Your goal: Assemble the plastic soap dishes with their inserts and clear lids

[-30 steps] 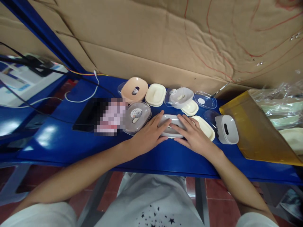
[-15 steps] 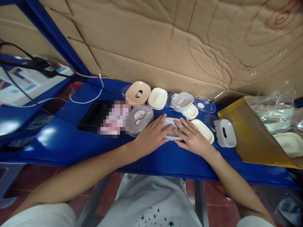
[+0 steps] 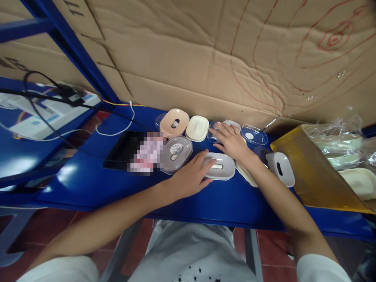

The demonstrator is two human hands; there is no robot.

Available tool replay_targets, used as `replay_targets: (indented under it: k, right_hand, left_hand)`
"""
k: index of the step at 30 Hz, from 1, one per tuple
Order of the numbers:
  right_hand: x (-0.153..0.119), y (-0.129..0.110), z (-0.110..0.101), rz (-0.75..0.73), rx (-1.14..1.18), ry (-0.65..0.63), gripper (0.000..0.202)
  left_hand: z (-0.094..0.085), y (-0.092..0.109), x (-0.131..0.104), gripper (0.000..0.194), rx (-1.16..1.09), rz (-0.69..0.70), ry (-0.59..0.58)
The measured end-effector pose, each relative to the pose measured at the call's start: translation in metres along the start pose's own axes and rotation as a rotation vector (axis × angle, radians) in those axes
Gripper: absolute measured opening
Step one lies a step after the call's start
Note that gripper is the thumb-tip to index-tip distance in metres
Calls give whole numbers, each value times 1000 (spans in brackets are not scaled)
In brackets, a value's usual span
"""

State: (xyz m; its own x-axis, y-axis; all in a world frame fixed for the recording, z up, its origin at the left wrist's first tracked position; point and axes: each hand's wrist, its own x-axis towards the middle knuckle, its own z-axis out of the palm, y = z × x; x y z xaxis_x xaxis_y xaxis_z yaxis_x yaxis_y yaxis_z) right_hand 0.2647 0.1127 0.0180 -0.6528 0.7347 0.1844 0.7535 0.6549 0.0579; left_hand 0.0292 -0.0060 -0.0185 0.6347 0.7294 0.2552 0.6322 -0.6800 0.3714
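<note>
Head view: on the glossy blue table [image 3: 205, 209], a smooth grey rounded-oblong plastic case [image 3: 225, 172] with a cream slot insert [image 3: 217, 166] lies directly before the person. The left hand [image 3: 188, 176], open with fingers extended, rests against the case's left end. The right hand [image 3: 233, 143], open and fingers spread, lies over a transparent domed plastic lid [image 3: 210, 136] farther back; whether the fingertips press on it cannot be told. Its forearm partly covers a shallow cream plastic tray [image 3: 245, 174]. Surroundings: a peach slotted shell [image 3: 169, 124] and a cream rounded-square piece [image 3: 197, 127] at the rear; rightward, a grey slotted shell [image 3: 286, 174] beside a yellowish box [image 3: 299, 168]; behind, creased brown cardboard [image 3: 176, 51].
</note>
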Motion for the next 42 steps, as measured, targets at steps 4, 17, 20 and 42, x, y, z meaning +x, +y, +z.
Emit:
replay_targets:
  k: [4,17,20,42]
  right_hand:
    - [-10,6,-5,-37,109,155,37]
    - [-125,-20,-10,61,729,284,25]
    - [-128,-12,-13,9,713,107,44]
    - [-136,-30,-18,58,507,87,67]
  left_hand:
    - [-2,-1,1,77,-129,-38,-26]
    - [-2,-6,8,113,-399,-147,-45]
    - [-4,-6,7,87,-331,-142,-107]
    - [-5,-6,7,113,-438,-105,-27]
